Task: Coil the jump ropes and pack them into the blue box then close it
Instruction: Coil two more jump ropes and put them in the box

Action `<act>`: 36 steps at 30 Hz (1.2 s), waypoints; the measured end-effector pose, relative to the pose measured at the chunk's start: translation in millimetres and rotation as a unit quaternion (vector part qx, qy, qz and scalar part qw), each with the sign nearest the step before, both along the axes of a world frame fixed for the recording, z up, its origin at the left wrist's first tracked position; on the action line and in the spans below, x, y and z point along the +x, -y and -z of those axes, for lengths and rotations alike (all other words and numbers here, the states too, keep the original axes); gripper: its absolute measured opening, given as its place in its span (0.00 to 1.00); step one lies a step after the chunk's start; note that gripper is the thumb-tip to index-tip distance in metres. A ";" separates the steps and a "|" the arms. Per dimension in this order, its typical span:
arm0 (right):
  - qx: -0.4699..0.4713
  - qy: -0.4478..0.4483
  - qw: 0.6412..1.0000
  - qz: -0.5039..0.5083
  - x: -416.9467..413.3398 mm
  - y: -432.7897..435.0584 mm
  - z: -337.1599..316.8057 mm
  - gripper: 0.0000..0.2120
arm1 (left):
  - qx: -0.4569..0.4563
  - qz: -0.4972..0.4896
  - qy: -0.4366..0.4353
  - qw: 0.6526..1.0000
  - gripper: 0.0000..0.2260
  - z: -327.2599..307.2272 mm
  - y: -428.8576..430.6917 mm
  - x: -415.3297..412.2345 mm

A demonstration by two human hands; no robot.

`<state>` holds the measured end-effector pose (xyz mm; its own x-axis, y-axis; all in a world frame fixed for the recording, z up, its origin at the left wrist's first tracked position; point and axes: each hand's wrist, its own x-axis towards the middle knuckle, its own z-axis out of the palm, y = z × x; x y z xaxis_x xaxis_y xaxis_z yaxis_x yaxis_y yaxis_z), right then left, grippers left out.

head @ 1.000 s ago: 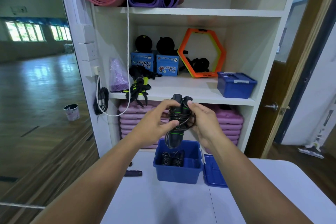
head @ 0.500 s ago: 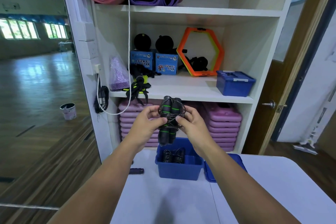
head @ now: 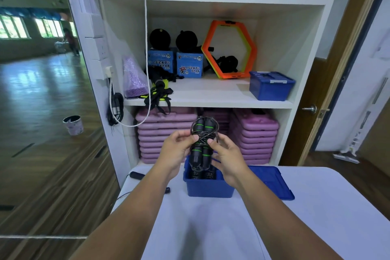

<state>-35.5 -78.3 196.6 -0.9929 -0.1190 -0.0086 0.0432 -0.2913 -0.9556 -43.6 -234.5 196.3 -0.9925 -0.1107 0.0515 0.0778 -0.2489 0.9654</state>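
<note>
White shelving (head: 211, 99) behind the blue box (head: 207, 187) holds cartons (head: 190, 67) reading "LUCKY STAR 70". Above the box, left hand (head: 176, 152) and right hand (head: 229, 159) pinch a coiled jump rope (head: 200, 143); the box's contents are partly hidden.

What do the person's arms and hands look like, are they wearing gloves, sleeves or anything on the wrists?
Both arms are bare as far up as the picture shows, with no sleeve in view. The left hand and the right hand wear no gloves. No watch, bracelet or ring shows on either wrist or on the visible fingers, and no markings can be made out.
</note>
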 end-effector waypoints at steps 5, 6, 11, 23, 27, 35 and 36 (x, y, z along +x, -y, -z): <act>-0.019 0.071 0.997 0.028 -19.5 -12.8 14.7 0.14 | -0.078 0.011 0.034 0.996 0.13 19.8 -8.9 -26.1; -0.017 0.081 0.996 0.032 -26.3 -16.6 19.0 0.14 | -0.087 0.014 0.040 0.995 0.13 24.4 -11.5 -33.1; 0.000 0.126 0.991 0.037 -72.8 -36.6 44.4 0.12 | -0.139 0.010 0.072 0.988 0.12 45.2 -25.9 -70.6; 0.122 0.249 0.959 0.064 -203.2 -89.3 140.6 0.11 | -0.420 -0.036 0.245 0.873 0.08 144.2 -3.9 -157.2; 0.299 0.206 0.924 0.118 -225.4 -87.3 172.0 0.13 | -0.498 -0.011 0.272 0.823 0.14 173.9 -4.3 -166.9; 0.563 0.106 0.819 0.031 -236.2 -61.9 193.9 0.11 | -0.577 -0.049 0.248 0.776 0.22 197.2 -4.3 -180.7; 0.586 0.091 0.805 0.024 -236.7 -59.2 198.6 0.11 | -0.585 -0.046 0.246 0.772 0.22 197.9 -3.4 -181.8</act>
